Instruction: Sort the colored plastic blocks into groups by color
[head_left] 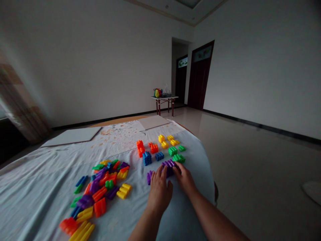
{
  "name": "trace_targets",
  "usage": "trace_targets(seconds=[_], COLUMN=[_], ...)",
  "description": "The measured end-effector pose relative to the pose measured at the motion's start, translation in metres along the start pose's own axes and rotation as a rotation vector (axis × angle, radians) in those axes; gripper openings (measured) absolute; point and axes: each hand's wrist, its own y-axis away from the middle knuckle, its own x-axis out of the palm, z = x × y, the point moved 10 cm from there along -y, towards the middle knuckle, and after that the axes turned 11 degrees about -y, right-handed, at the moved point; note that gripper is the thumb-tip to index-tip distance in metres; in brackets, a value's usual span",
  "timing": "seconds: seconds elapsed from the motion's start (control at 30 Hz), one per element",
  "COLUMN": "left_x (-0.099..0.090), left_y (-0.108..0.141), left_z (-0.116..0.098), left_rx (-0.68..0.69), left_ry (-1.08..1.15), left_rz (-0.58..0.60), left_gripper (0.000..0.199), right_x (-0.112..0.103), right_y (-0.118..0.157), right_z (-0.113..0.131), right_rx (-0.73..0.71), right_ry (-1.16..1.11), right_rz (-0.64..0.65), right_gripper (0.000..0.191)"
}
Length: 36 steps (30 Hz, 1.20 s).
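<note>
Hands (pixel 159 191), on purple block stack (pixel 169 167), long axis pointing away (ridges up)

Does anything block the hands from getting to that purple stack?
Nothing visible does. The left hand and right hand already touch the purple stack from the near side. A loose purple block lies to the left of the left hand, outside their path.
</note>
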Motion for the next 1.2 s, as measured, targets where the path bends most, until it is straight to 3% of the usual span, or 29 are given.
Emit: trace_targets(seconds=[0.2,0.27,0.33,0.43,0.6,0.73,0.83,0.93,1.0,1.2], left_x=[-0.008,-0.023,-0.050,-0.101,-0.160,-0.167,-0.156,-0.140,-0.132,-0.123], left_y=[0.002,0.005,0.013,0.035,0.096,0.156,0.176,0.178,0.179,0.187], left_z=[0.005,0.013,0.027,0.073,0.197,0.278,0.304,0.312,0.315,0.324], left_rx=[-0.025,-0.022,-0.018,-0.102,-0.463,-0.758,-0.835,-0.839,-0.851,-0.870], left_ry=[0.040,0.066,0.097,0.130,0.180,0.282,0.350,0.426,0.462,0.530], left_rz=[-0.070,-0.138,-0.241,-0.412,-0.569,-0.713,-0.752,-0.732,-0.724,-0.734], left_gripper=[0.056,0.053,0.048,0.044,0.047,0.041,0.039,0.038,0.037,0.035], right_x=[-0.003,-0.004,-0.006,-0.010,-0.020,-0.026,-0.019,0.004,0.031,0.163], right_y=[0.001,0.001,0.001,0.002,0.007,0.011,0.015,0.024,0.032,0.081], right_z=[-0.003,-0.004,-0.004,0.000,0.012,0.028,0.053,0.090,0.113,0.159], right_rx=[0.026,0.024,0.011,-0.032,-0.119,-0.220,-0.351,-0.479,-0.511,-0.528], right_ry=[-0.023,-0.030,-0.034,-0.064,-0.086,-0.004,0.061,0.087,0.094,0.084], right_rz=[-0.024,-0.022,-0.038,-0.072,-0.107,-0.114,-0.075,0.032,0.144,0.671], right_gripper=[0.050,0.050,0.049,0.047,0.044,0.041,0.035,0.029,0.027,0.027])
